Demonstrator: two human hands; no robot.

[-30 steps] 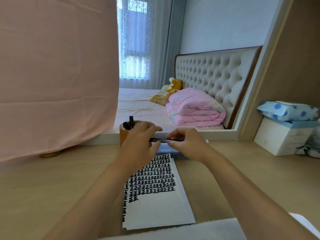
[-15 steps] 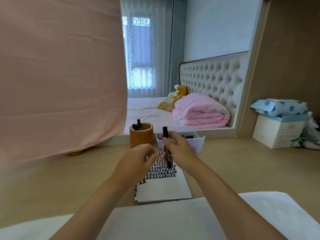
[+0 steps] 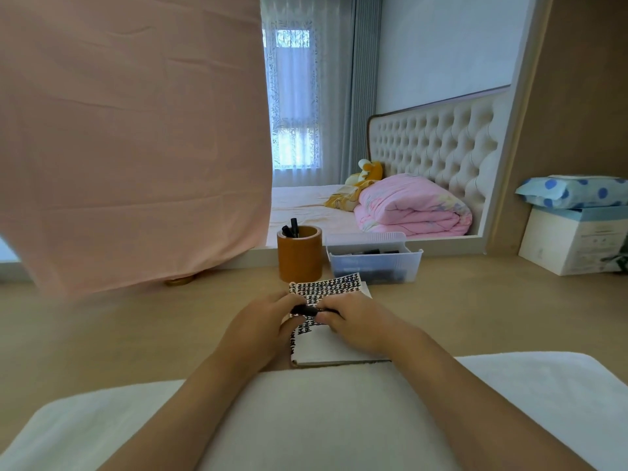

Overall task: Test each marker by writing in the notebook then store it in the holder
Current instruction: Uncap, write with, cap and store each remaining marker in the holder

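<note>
Both hands meet over the notebook [image 3: 328,348], which lies on the light wooden surface [image 3: 102,334] near the middle of its near edge. The left hand [image 3: 261,322] and the right hand [image 3: 356,321] each pinch one end of a black marker [image 3: 307,310] with curled fingers, and the marker lies level, crosswise, just above the page. Whether its cap is on cannot be told (the fingers cover both ends). The upper part of the open page is filled with rows of dense black marks and the lower part is bare white.

Beyond the notebook, toward the far edge of the surface, stands the holder [image 3: 300,258], an orange-brown round cup, upright, with the tips of two dark markers [image 3: 292,227] sticking out of its top. Just to its right sits a clear plastic bin [image 3: 373,266] with more dark markers lying in it. The holder and bin are close together, though I cannot tell if they touch.

A pink cloth [image 3: 136,130] hangs over the far left of the surface. At the far right corner a white box [image 3: 574,239] carries a blue dotted pack [image 3: 574,192]. Behind the far edge a bed [image 3: 306,205] shows, with a folded pink quilt [image 3: 411,209] on it.
</note>
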